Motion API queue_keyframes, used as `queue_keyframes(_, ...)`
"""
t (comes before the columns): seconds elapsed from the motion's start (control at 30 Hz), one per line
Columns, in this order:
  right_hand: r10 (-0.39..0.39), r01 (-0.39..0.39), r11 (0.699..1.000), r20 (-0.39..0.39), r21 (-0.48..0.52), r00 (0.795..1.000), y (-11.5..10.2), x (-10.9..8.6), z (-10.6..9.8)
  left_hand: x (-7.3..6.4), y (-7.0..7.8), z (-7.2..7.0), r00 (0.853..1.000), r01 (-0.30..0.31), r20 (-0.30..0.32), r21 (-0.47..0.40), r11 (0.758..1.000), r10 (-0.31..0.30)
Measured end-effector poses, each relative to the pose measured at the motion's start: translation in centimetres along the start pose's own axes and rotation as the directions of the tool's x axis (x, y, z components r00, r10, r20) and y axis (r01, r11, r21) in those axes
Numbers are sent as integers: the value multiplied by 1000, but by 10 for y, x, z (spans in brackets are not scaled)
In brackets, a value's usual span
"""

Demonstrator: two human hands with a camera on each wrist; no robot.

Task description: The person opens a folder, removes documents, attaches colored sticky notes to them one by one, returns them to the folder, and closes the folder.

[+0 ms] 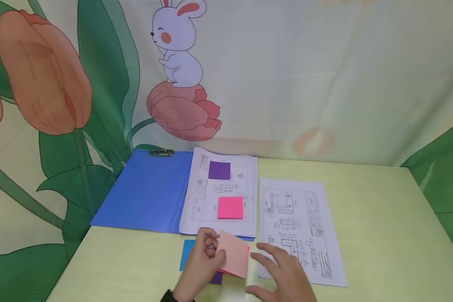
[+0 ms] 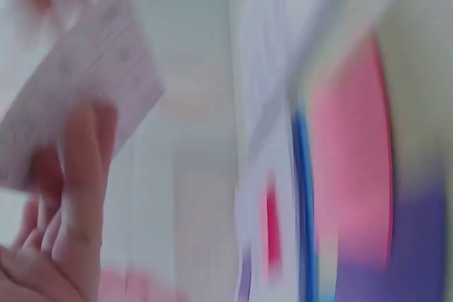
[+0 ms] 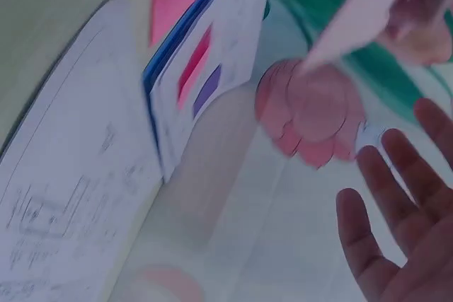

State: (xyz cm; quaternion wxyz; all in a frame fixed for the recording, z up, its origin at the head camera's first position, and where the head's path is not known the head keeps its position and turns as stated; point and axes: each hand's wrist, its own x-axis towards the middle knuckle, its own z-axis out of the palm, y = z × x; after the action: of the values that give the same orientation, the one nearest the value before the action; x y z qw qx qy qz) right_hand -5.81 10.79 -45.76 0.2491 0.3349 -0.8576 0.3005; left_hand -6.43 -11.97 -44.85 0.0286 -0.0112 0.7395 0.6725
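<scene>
A pale pink square of note paper (image 1: pixel 233 253) is pinched between the thumb and fingers of my left hand (image 1: pixel 203 258). Its other side shows faint printing in the left wrist view, where the held square (image 2: pixel 106 54) is blurred. My right hand (image 1: pixel 285 270) hovers just right of the square, fingers spread and holding nothing. Below the held square, a brighter pink sticky note pad (image 2: pixel 354 167) lies on the table, mostly covered in the head view. Beside it are a purple note (image 1: pixel 216 278) and a blue note (image 1: pixel 187 251), both partly hidden by my left hand.
An open blue clipboard folder (image 1: pixel 143 191) lies behind, with a metal clip. On its stacked drawing sheets (image 1: pixel 201 209) sit a purple note (image 1: pixel 219 170) and a hot pink note (image 1: pixel 230 207). A loose drawing sheet (image 1: pixel 298 222) lies to the right on the table (image 1: pixel 373 218).
</scene>
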Motion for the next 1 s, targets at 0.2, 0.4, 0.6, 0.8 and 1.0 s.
queue_keyframes(0.2,-24,24,1000,-92,-1,995,-17,-1,13,-8,1,49,992,94,105,-220,971,-73)
queue_keyframes(0.4,-11,27,993,-127,119,992,-10,-7,9,-10,-3,55,917,323,365,-441,838,-161)
queue_keyframes(0.6,383,-383,787,105,484,918,-20,-7,-2,-10,-7,52,859,401,498,-504,765,-122)
queue_keyframes(0.8,685,-659,323,312,680,658,-22,1,-11,-10,-6,50,867,374,497,-607,701,-32)
queue_keyframes(1.0,783,-683,236,282,691,555,-18,4,-11,-7,0,52,876,357,482,-633,687,-11)
